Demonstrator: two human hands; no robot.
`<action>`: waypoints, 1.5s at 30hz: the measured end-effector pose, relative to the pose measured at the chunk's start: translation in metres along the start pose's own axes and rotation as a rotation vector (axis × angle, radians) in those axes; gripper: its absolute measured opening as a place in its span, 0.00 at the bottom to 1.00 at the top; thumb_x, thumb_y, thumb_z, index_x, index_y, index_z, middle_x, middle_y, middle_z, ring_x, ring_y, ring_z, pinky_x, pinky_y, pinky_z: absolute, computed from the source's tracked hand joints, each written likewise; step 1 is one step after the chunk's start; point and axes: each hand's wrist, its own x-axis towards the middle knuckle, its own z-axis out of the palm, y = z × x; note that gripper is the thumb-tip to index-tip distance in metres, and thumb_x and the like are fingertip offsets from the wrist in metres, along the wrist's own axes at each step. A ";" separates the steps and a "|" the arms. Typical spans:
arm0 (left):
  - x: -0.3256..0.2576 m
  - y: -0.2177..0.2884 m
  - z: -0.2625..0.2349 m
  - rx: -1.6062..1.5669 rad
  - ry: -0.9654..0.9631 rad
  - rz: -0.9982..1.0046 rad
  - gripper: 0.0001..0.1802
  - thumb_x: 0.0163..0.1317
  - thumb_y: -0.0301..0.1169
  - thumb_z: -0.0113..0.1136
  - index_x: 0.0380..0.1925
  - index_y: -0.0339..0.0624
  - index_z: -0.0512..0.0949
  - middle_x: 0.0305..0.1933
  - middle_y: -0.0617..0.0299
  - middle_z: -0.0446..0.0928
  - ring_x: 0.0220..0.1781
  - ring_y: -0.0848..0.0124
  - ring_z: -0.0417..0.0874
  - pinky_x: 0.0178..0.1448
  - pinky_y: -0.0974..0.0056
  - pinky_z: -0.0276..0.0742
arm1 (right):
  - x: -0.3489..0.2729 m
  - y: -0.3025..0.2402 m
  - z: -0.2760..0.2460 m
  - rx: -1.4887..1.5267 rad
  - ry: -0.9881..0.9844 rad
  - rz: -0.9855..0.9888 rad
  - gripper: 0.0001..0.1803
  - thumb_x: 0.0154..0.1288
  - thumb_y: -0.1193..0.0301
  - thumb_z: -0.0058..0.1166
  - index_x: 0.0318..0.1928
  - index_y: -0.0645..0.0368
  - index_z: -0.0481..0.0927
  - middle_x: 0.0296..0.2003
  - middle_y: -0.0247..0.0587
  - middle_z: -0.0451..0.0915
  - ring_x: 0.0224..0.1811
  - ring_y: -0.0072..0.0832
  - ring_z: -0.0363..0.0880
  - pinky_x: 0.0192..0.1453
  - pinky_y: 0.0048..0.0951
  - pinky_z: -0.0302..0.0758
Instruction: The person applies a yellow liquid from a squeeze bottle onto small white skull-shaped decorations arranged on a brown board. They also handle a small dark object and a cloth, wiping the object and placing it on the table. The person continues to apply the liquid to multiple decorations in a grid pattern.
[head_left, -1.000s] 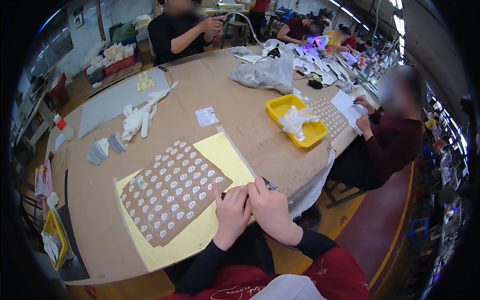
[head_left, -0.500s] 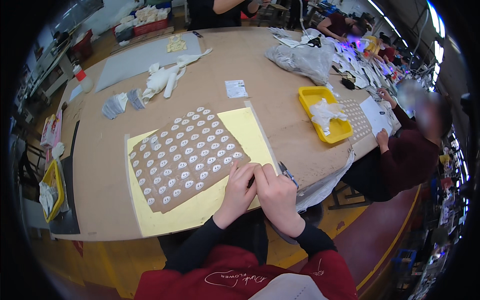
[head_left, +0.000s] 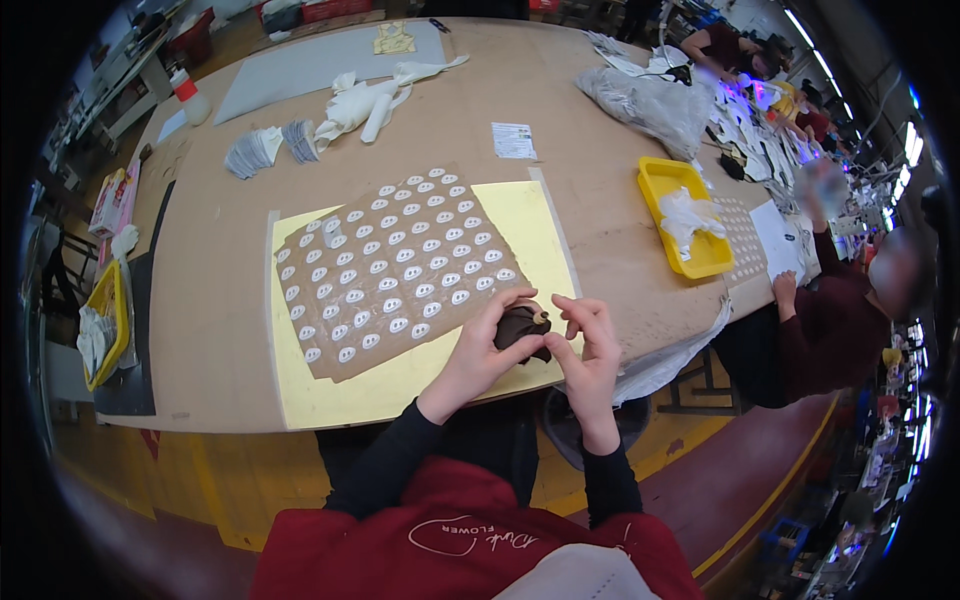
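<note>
A brown leather sheet (head_left: 392, 268) covered with rows of small white oval stickers lies on a yellow mat (head_left: 520, 225) at the table's near edge. My left hand (head_left: 482, 348) grips the sheet's near right corner, folded up into a dark brown bunch (head_left: 522, 328). My right hand (head_left: 588, 352) is beside it, with thumb and fingertips pinching at the top of that folded corner. Whether a sticker is between the fingertips is too small to tell.
A yellow tray (head_left: 672, 178) with white pieces sits to the right, next to a seated person (head_left: 838, 322) in dark red. Farther back lie a clear plastic bag (head_left: 640, 100), white rolled pieces (head_left: 362, 100), grey stacks (head_left: 268, 146) and a grey sheet (head_left: 300, 62). Another yellow tray (head_left: 108, 300) stands at the far left.
The view has tilted down toward the table. My hands have lifted and folded the sheet's near right corner, which lay flatter under them before.
</note>
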 end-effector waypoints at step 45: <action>-0.045 0.024 -0.025 0.285 0.294 0.284 0.17 0.55 0.31 0.66 0.45 0.41 0.79 0.57 0.57 0.71 0.62 0.59 0.69 0.66 0.56 0.63 | -0.022 0.060 -0.031 -0.494 0.322 0.042 0.23 0.61 0.75 0.56 0.58 0.63 0.72 0.45 0.48 0.76 0.48 0.39 0.75 0.55 0.36 0.68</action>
